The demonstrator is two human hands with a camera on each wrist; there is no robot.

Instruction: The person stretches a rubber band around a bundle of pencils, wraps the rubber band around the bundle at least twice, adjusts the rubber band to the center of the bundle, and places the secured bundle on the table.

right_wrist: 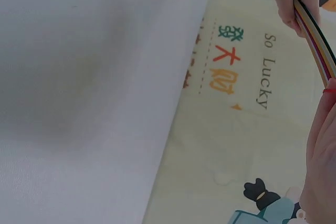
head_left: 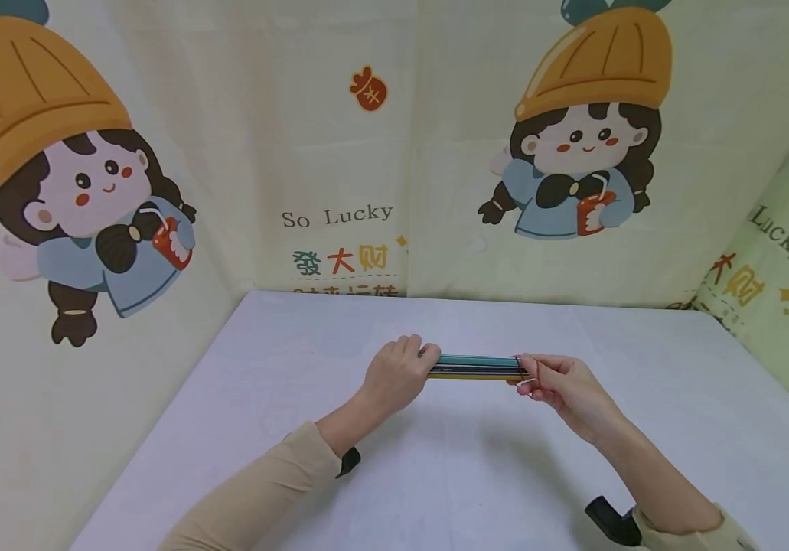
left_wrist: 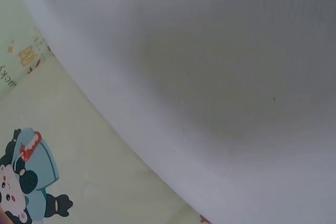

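Observation:
A bundle of slim coloured pencils, with teal, black and yellow among them, is held level above the white table. My left hand grips its left end, fingers curled round it and covering that end. At the other end, my right hand pinches a thin red rubber band that loops about the pencils; the fingers hide their right tips. In the right wrist view, the band crosses a finger of the right hand. The left wrist view shows neither the pencils nor the hand's grip.
The white table spreads beneath both hands, with soft shadows on it. Behind its far edge hangs a cream curtain printed with cartoon figures and lettering. Black wrist straps show at the beige sleeves.

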